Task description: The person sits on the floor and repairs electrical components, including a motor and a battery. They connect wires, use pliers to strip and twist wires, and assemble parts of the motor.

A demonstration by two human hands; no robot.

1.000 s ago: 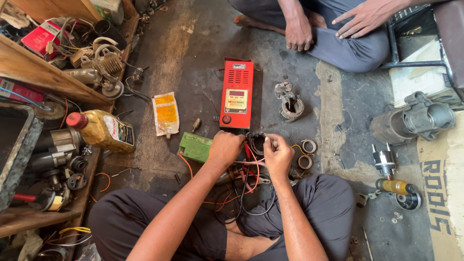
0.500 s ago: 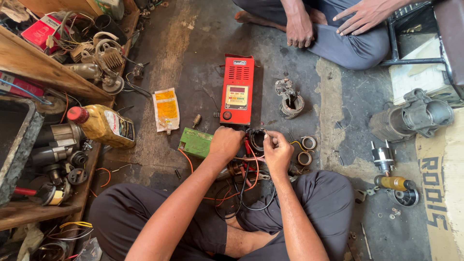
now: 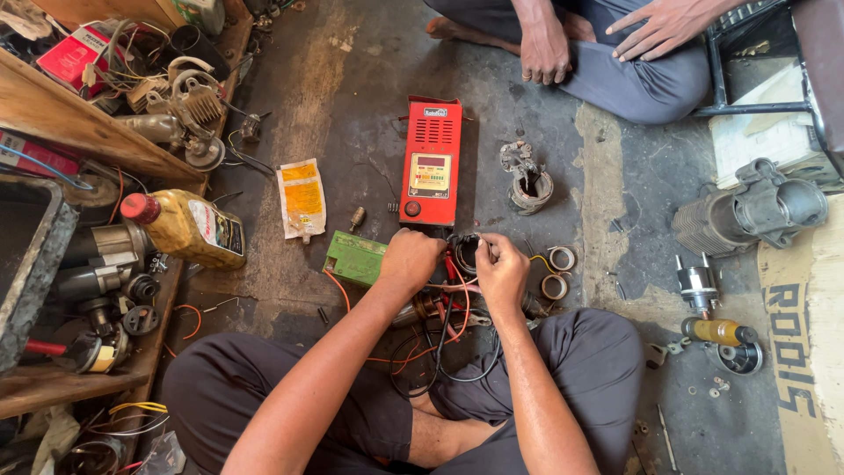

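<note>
Two hands work at a tangle of red and black wires on the floor, below the red tester, whose long axis runs away from the person. Left hand grips wires; right hand pinches a wire end between its fingers.

At your twelve o'clock, the red tester has a painted metal look, slightly glossy. The floor is rough, stained concrete. At nine o'clock, the oil bottle is shiny plastic beside worn, matt wooden shelving.
</note>
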